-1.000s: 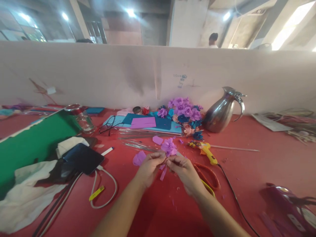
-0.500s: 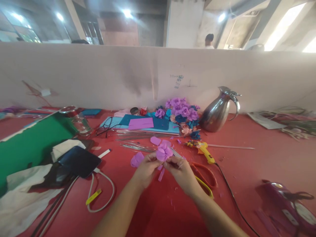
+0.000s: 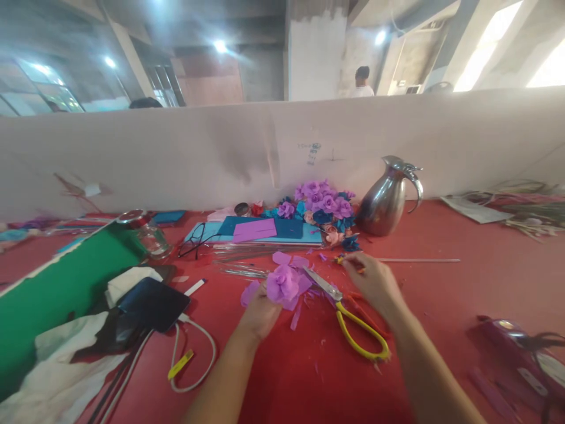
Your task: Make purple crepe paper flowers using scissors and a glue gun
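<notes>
My left hand is closed under a purple paper flower, whose layered petals face up toward me. Over on the right, my right hand has its fingers curled on a yellow glue gun; the hand hides most of its body, and only the nozzle end and a bit near the fingers show. Between the hands lie scissors with yellow and red handles, blades slightly apart. Purple paper petals and thin scraps are scattered around the flower and blades.
Finished paper flowers are heaped beside a steel jug. Behind the wires lie coloured sheets and glasses. A phone with its cable and a glass jar are left; a maroon device sits right.
My right hand has let go of the flower and moved right onto the glue gun. My left hand still holds the flower, now tipped more toward me. The view has shifted slightly.
</notes>
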### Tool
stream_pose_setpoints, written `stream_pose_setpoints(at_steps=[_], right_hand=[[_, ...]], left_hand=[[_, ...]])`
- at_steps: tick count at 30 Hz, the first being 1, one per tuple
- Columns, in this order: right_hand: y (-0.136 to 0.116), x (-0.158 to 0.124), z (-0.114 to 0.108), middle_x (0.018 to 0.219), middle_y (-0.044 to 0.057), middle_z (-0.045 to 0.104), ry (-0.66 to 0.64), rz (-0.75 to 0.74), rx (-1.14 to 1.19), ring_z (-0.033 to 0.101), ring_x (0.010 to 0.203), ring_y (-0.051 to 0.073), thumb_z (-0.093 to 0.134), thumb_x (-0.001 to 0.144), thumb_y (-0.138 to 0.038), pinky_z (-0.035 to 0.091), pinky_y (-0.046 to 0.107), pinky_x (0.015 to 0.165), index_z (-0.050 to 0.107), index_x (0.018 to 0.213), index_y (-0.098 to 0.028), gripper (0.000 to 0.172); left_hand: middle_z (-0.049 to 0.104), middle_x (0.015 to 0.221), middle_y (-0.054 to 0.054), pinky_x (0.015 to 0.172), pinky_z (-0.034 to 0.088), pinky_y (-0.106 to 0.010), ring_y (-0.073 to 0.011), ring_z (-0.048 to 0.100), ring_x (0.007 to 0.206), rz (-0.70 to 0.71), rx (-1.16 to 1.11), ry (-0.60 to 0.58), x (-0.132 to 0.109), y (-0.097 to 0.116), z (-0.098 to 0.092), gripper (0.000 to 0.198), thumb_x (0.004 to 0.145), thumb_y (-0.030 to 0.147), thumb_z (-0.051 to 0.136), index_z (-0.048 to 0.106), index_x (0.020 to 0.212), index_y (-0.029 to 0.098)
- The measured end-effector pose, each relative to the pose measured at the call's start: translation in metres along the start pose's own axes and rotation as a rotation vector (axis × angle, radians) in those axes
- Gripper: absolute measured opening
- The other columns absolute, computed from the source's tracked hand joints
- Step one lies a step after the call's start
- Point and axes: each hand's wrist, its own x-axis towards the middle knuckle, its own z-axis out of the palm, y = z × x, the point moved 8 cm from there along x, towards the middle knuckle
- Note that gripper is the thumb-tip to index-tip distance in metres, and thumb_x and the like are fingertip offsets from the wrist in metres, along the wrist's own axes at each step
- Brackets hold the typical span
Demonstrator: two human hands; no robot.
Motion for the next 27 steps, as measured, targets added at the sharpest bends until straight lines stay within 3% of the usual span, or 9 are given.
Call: stream_pose_setpoints(at_steps=[2, 5, 10, 14, 17, 20, 23, 25, 27], right_hand=[[0.043, 0.01, -0.016, 0.098, 0.014, 0.072, 0.003, 0.169, -0.281, 0.066, 0.089, 0.029, 0.055, 0.082, -0.036, 0.044, 0.035, 0.069, 0.067, 0.094, -0.02, 0.024], [0.096, 0.015, -0.013, 0.099, 0.017, 0.071, -0.127, 0.345, -0.359, 0.066, 0.091, 0.031, 0.063, 0.074, -0.031, 0.042, 0.032, 0.066, 0.067, 0.09, -0.017, 0.022], [0.125, 0.024, 0.005, 0.065, 0.007, 0.067, -0.157, 0.38, -0.257, 0.065, 0.071, 0.025, 0.064, 0.067, -0.021, 0.036, 0.027, 0.057, 0.062, 0.062, -0.019, 0.006], [0.123, 0.029, 0.004, 0.048, 0.001, 0.054, -0.108, 0.401, -0.105, 0.059, 0.057, 0.02, 0.06, 0.067, -0.025, 0.034, 0.026, 0.051, 0.054, 0.053, -0.02, 0.016], [0.108, 0.027, -0.007, 0.056, -0.001, 0.056, -0.045, 0.374, 0.095, 0.055, 0.055, 0.016, 0.057, 0.068, -0.029, 0.04, 0.025, 0.051, 0.055, 0.066, -0.02, 0.01], [0.084, 0.02, -0.014, 0.072, 0.001, 0.062, 0.022, 0.361, 0.719, 0.056, 0.06, 0.014, 0.071, 0.058, -0.033, 0.046, 0.024, 0.054, 0.058, 0.081, -0.019, 0.03], [0.055, 0.011, -0.001, 0.068, 0.001, 0.061, -0.111, 0.41, 1.146, 0.052, 0.055, 0.013, 0.074, 0.057, -0.037, 0.045, 0.026, 0.049, 0.059, 0.08, -0.019, 0.032], [0.038, 0.006, 0.008, 0.066, 0.0, 0.06, -0.147, 0.412, 1.244, 0.051, 0.053, 0.013, 0.073, 0.061, -0.041, 0.045, 0.026, 0.049, 0.059, 0.081, -0.02, 0.033], [0.03, 0.001, 0.012, 0.063, -0.002, 0.058, -0.072, 0.385, 1.215, 0.051, 0.053, 0.012, 0.076, 0.064, -0.043, 0.043, 0.024, 0.05, 0.057, 0.082, -0.021, 0.034]], left_hand=[[0.053, 0.06, 0.003, 0.062, 0.042, -0.025, -0.0091, 0.047, 0.059, -0.035, -0.067, 0.039, 0.003, -0.005, -0.006, 0.032, 0.055, 0.031, 0.087, 0.059, 0.059, 0.017], [0.055, 0.06, 0.004, 0.053, 0.037, -0.019, -0.0038, 0.041, 0.05, -0.14, -0.206, 0.142, 0.007, -0.017, -0.017, 0.029, 0.058, 0.027, 0.087, 0.061, 0.066, 0.014], [0.058, 0.059, 0.003, 0.044, 0.032, -0.015, -0.0017, 0.038, 0.043, -0.228, -0.374, 0.285, 0.008, -0.024, -0.03, 0.023, 0.062, 0.014, 0.082, 0.061, 0.07, 0.014], [0.056, 0.056, 0.002, 0.042, 0.031, -0.015, -0.0028, 0.04, 0.042, -0.247, -0.374, 0.336, 0.005, -0.023, -0.032, 0.019, 0.067, 0.011, 0.076, 0.058, 0.067, 0.013], [0.056, 0.056, 0.002, 0.041, 0.03, -0.013, -0.0024, 0.04, 0.041, -0.288, -0.358, 0.385, 0.002, -0.025, -0.033, 0.013, 0.072, 0.01, 0.071, 0.059, 0.069, 0.012], [0.056, 0.055, 0.001, 0.038, 0.027, -0.013, -0.0025, 0.04, 0.04, -0.339, -0.369, 0.407, 0.001, -0.028, -0.032, 0.011, 0.075, 0.008, 0.067, 0.058, 0.07, 0.012], [0.055, 0.054, 0.002, 0.036, 0.026, -0.012, -0.0023, 0.038, 0.038, -0.377, -0.384, 0.427, 0.001, -0.029, -0.032, 0.013, 0.076, 0.007, 0.065, 0.056, 0.069, 0.012], [0.054, 0.053, 0.002, 0.036, 0.025, -0.012, -0.0019, 0.038, 0.037, -0.397, -0.391, 0.444, 0.0, -0.031, -0.033, 0.013, 0.078, 0.007, 0.064, 0.056, 0.069, 0.012], [0.054, 0.052, 0.002, 0.035, 0.024, -0.012, -0.0018, 0.038, 0.036, -0.414, -0.401, 0.447, 0.0, -0.033, -0.033, 0.013, 0.079, 0.007, 0.062, 0.056, 0.069, 0.012]])
